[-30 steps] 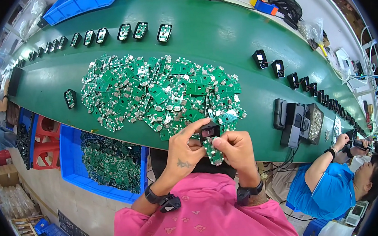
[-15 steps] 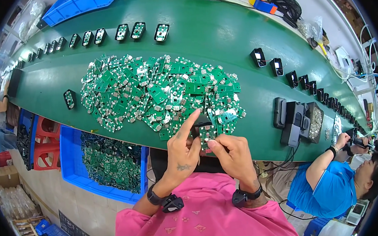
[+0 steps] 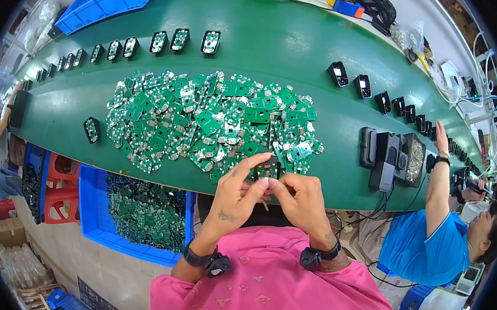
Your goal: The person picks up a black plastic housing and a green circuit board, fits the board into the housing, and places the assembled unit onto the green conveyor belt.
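Just in front of my chest, at the near edge of a large pile of green circuit boards (image 3: 206, 120), I hold a small black plastic housing (image 3: 269, 168) with a circuit board in it. My left hand (image 3: 235, 195) wraps it, the index finger over its far end. From the other side my right hand (image 3: 304, 197) pinches its near end, its thumb meeting the left thumb. Fingers hide most of the housing and what lies under the thumbs. A separate black housing with a board (image 3: 92, 131) lies left of the pile.
Filled black housings (image 3: 180, 40) line the far left of the green table (image 3: 286, 37); another row (image 3: 362, 86) runs down the right. A blue bin of boards (image 3: 91, 212) stands below left. Right of me are black devices (image 3: 381, 160) and a co-worker's outstretched arm (image 3: 438, 182).
My left index finger has curled over the housing, and my thumbs have come together at its near end. The housing rows shifted slightly left. The right co-worker's arm has reached towards the row.
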`<control>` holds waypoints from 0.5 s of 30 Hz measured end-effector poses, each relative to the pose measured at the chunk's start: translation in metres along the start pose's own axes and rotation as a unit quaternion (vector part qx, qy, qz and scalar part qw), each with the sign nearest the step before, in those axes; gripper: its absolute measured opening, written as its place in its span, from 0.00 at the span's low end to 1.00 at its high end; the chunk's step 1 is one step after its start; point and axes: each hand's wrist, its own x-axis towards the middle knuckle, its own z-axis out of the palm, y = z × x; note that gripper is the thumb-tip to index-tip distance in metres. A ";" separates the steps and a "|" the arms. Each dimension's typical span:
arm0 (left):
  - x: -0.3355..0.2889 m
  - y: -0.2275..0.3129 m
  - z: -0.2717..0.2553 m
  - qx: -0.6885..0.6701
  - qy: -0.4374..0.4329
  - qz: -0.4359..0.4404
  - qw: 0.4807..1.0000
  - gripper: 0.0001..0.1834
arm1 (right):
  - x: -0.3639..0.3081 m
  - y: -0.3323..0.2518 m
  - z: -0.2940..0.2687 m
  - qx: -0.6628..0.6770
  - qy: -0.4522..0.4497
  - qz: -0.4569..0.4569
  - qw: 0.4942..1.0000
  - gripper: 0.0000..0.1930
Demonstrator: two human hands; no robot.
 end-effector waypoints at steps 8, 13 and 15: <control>0.004 -0.003 0.006 -0.019 0.076 -0.040 0.996 0.17 | 0.004 0.005 0.007 0.005 -0.010 0.014 1.000 0.17; 0.006 0.002 0.007 -0.033 0.092 -0.038 0.995 0.17 | 0.011 0.011 0.017 0.080 -0.018 -0.086 0.993 0.26; 0.007 0.002 0.006 -0.029 0.089 -0.040 0.995 0.17 | 0.010 0.007 0.017 0.116 -0.031 0.008 0.993 0.23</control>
